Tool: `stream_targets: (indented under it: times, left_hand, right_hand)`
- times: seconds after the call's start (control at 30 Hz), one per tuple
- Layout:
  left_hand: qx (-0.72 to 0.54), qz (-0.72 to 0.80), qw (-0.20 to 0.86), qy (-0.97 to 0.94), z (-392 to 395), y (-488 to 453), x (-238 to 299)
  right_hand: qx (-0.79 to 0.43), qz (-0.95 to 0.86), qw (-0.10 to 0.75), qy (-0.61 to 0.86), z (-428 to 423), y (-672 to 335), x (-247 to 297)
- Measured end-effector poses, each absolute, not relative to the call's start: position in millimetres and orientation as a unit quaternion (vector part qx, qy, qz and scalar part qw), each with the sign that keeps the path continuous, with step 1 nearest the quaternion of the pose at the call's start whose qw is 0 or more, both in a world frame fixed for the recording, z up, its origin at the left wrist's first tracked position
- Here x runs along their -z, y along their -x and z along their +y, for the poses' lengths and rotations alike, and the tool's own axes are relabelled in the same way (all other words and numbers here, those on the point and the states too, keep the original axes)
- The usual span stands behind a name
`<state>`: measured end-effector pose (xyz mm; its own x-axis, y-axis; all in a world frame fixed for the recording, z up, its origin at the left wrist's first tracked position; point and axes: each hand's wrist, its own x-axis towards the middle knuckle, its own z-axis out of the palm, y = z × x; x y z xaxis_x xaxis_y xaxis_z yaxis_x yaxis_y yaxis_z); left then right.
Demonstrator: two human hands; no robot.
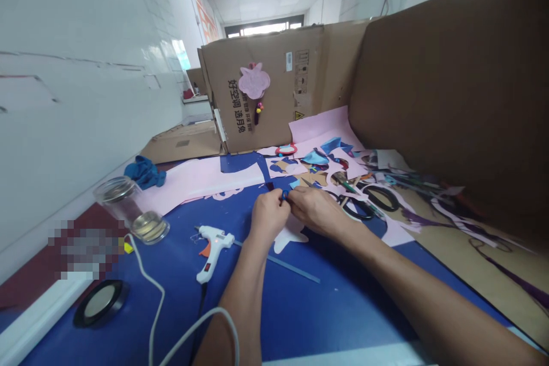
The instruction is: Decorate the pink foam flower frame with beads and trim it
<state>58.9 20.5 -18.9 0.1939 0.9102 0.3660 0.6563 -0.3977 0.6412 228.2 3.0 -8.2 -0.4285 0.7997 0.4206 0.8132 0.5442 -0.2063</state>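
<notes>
Both hands meet over the middle of the blue table. My left hand (270, 214) has its fingers closed in a pinch, and my right hand (316, 209) pinches from the other side. Between the fingertips a small blue piece (285, 195) shows, too covered to name. A dark scrap (269, 186) sticks out just beyond my left fingers. Below the hands lies a pale cutout with pointed ends (289, 235), partly hidden by them. A white hot glue gun (213, 249) lies left of my left forearm, with a translucent glue stick (295, 270) running out behind the arm.
Black-handled scissors (381, 197) lie right among paper scraps. Pink sheets (201, 177) spread at the back left. A glass jar (128, 206) and a roll of tape (100, 303) stand left, near a white cable (160, 291). Cardboard walls (330, 80) enclose the back and right.
</notes>
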Motion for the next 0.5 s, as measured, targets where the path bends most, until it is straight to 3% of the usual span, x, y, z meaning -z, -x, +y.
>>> stream_targets:
  times: [0.23,0.5]
  left_hand:
    - [-0.343,0.489,0.162,-0.785,21.8,-54.9,18.7]
    - [-0.328,0.499,0.116,-0.794,18.5,-62.6,19.1]
  right_hand:
    - [-0.097,-0.833,0.294,0.459,9.3,-236.4,9.3]
    - [-0.068,-0.823,0.295,0.481,9.8,-235.7,11.5]
